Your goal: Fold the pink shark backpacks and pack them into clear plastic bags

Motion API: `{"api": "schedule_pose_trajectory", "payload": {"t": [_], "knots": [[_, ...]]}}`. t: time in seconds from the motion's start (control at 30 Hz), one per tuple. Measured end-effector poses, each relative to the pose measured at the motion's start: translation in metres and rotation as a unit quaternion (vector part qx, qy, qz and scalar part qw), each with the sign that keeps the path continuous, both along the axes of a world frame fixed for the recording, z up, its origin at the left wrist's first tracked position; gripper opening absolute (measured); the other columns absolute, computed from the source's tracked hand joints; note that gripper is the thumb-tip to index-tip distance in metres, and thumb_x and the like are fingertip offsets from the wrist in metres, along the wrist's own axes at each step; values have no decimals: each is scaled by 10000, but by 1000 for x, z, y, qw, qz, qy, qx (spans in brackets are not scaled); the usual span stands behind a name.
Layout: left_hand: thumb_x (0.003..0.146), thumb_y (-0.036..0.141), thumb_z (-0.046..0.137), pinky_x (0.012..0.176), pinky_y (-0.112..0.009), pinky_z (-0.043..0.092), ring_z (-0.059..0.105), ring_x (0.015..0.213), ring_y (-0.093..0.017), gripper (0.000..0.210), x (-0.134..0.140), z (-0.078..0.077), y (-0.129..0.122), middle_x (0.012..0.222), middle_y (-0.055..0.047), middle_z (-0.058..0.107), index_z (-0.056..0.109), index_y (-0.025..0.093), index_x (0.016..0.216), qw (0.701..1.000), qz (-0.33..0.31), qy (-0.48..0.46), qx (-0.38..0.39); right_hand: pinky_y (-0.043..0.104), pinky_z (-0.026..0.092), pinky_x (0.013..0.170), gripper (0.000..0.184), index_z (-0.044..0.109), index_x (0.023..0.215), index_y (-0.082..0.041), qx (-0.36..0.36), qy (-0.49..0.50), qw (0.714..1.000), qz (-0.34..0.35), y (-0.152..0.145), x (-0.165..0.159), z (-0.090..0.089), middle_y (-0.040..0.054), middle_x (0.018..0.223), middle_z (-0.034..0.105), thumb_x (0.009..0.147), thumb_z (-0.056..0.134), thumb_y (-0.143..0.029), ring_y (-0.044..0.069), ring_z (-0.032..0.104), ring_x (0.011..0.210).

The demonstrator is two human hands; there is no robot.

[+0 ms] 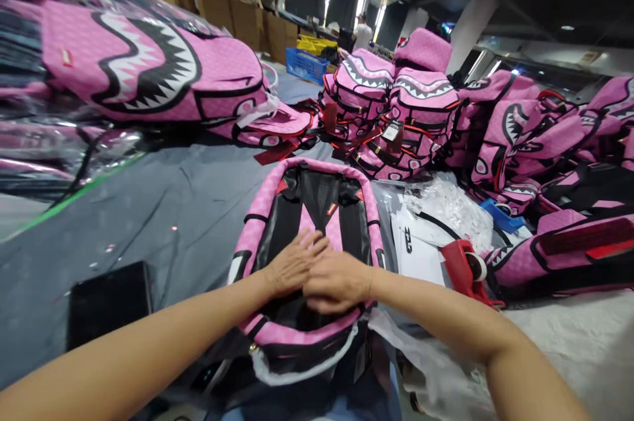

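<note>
A pink and black backpack (317, 193) lies on the table in front of me, its black strap side up and its pink padded rim all around. My left hand (297, 262) rests on the middle of it, fingers stretched forward over the black panel. Beside it and touching it, my right hand (339, 282) is curled with its fingers folded under. Whatever those fingers may grip is hidden. A handle wrapped in whitish covering (302, 371) loops from the backpack's near end.
Pink shark-mouth backpacks (366, 80) stand across the back and right; more lie stacked at left (148, 67), some in clear plastic. Black snips (408, 239) lie on white paper (421, 266) beside a red tape dispenser (460, 269). A black flat device (109, 302) sits left.
</note>
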State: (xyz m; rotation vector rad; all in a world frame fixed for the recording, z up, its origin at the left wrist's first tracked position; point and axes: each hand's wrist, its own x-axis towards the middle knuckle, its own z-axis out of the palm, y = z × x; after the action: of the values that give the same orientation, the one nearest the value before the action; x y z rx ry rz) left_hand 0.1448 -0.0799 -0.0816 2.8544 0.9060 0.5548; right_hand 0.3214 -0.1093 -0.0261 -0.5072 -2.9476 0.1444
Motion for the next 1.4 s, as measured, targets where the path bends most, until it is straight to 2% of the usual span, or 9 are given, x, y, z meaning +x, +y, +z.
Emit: {"api": "schedule_pose_trajectory", "payload": {"t": [0.17, 0.37, 0.53, 0.63, 0.73, 0.8, 1.03, 1.2, 1.4], "knots": [[947, 639, 488, 1178, -748, 131, 243, 1517, -503, 645, -10, -9, 13, 1642, -141, 386, 502, 326, 1510, 984, 170, 39, -23, 351, 471, 822, 198, 642, 889, -231, 29, -100, 990, 93, -1, -12, -28, 19, 808, 645, 967, 549, -387, 189, 606, 784], [960, 562, 521, 1179, -749, 152, 243, 1522, -502, 576, -7, -16, 18, 1661, -87, 358, 469, 398, 1510, 977, 205, 49, -15, 376, 456, 857, 191, 646, 875, -220, 61, -119, 987, 92, 18, -22, -60, 10, 777, 623, 893, 633, -410, 201, 613, 798], [907, 489, 600, 1178, -746, 167, 249, 1513, -518, 577, -5, -17, -24, 1652, -99, 370, 535, 363, 1466, 977, 202, 59, -29, 339, 463, 785, 293, 660, 910, -249, 98, -60, 988, 101, -9, -13, -58, 5, 844, 665, 962, 560, -520, 178, 627, 833], [849, 590, 614, 1164, -767, 172, 233, 1515, -530, 664, -14, -31, -56, 1661, -104, 343, 534, 353, 1464, 979, 181, 83, -43, 331, 472, 887, 281, 673, 1100, -262, 146, 32, 986, -68, 2, 6, -44, 33, 1053, 712, 1013, 508, -473, 174, 641, 1002], [891, 533, 554, 1103, -730, 334, 358, 1477, -492, 585, -30, -35, -54, 1636, -74, 400, 526, 399, 1460, 980, 147, 114, -74, 416, 424, 1073, 344, 608, 1330, -215, 151, 68, 896, -413, 31, 28, -35, 109, 1284, 680, 1032, 492, -342, 223, 588, 1223], [933, 326, 482, 1012, -676, 442, 471, 1414, -450, 493, -32, -24, -32, 1616, -41, 441, 585, 462, 1396, 984, 100, 133, -57, 464, 385, 1140, 404, 585, 1385, -171, 116, 36, 851, -510, 49, 36, -37, 142, 1354, 658, 1022, 519, -334, 263, 547, 1311], [954, 474, 453, 1115, -784, 231, 213, 1533, -495, 601, 26, 13, 39, 1654, -119, 362, 455, 296, 1527, 969, 206, 132, 19, 374, 492, 975, 271, 729, 1147, -224, 1, 28, 882, -470, 84, 56, -26, 57, 1074, 772, 962, 621, -390, 246, 682, 1062], [957, 562, 373, 1163, -770, 147, 92, 1560, -482, 664, 30, -8, 44, 1682, -83, 284, 351, 285, 1560, 970, 202, 133, -26, 261, 461, 871, 188, 731, 1083, -252, -38, 198, 741, -641, 119, 128, -1, 20, 1082, 749, 972, 580, -258, 172, 669, 1000], [927, 645, 402, 1195, -743, 96, 127, 1567, -447, 677, 23, -27, 52, 1674, -25, 302, 349, 366, 1541, 969, 219, 103, -47, 308, 414, 794, 41, 712, 788, -172, -39, 187, 645, -740, 149, 187, -30, 88, 884, 706, 817, 731, -150, 241, 645, 920]]}}
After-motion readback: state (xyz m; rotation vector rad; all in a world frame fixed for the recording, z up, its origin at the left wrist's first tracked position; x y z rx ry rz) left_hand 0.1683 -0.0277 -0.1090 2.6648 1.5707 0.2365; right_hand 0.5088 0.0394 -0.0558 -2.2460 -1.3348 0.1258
